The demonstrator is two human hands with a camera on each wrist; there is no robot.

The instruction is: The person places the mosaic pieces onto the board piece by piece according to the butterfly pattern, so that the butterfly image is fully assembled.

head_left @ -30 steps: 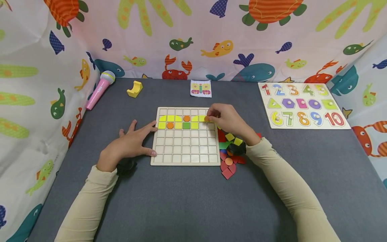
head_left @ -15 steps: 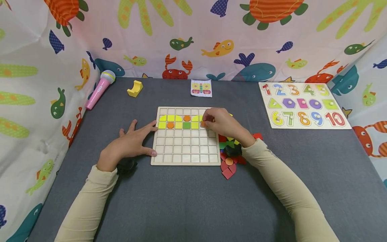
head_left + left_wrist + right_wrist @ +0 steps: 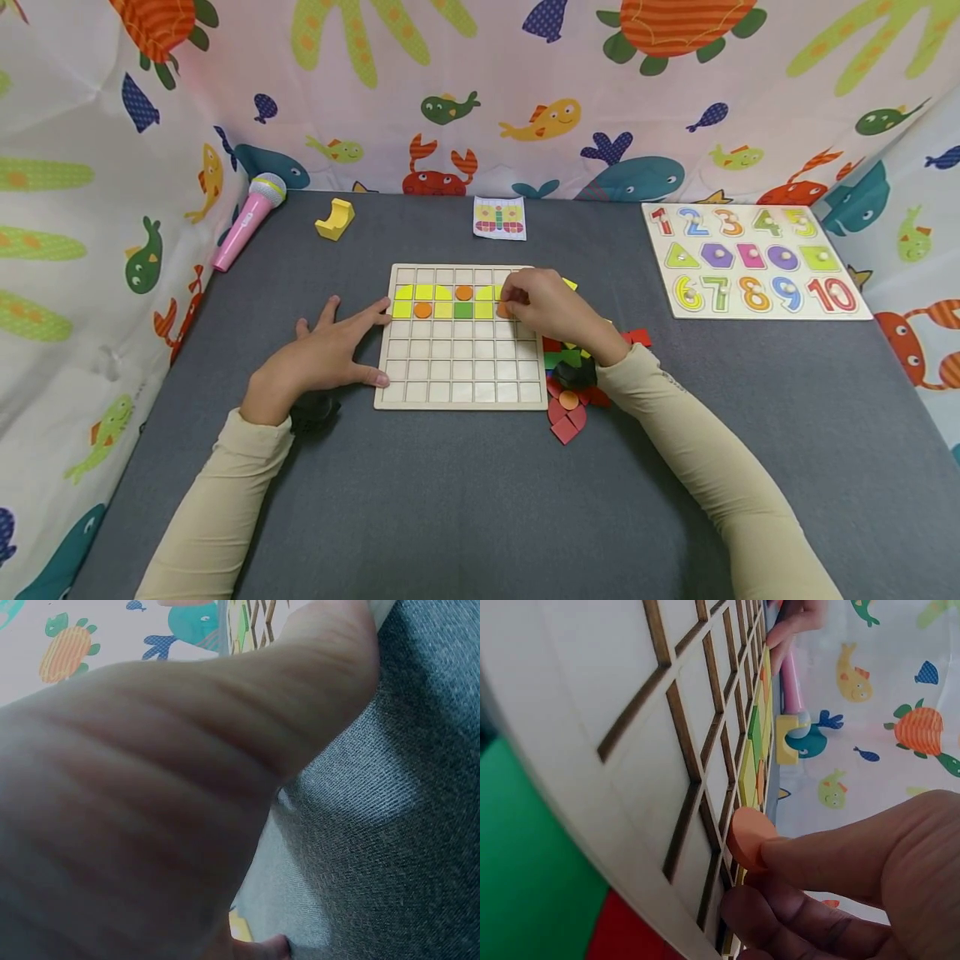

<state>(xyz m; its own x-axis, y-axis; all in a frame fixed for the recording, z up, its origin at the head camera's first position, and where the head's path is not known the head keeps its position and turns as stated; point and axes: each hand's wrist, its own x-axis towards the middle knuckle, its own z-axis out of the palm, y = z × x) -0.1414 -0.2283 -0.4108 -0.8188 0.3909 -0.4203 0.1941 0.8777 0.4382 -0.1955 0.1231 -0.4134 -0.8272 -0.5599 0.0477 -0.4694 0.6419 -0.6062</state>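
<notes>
A wooden grid board lies on the grey cloth, its second and third rows partly filled with yellow squares, a green square and orange discs. My left hand is spread beside it, thumb and fingertips at the board's left edge. Between the thumb and fingers of my right hand is an orange disc, tilted on edge in the right wrist view. It is over the third row, just right of a yellow square. The right hand hides the right-hand cells of the filled rows.
Loose pieces, among them red ones, lie along the board's right side, partly under my right wrist. Behind the board is a pattern card. A number puzzle, a yellow block and a pink toy microphone lie farther off.
My right hand has moved slightly left and down with the orange disc, from the second row to the third, and then nearly stopped. My left hand has stayed still.
</notes>
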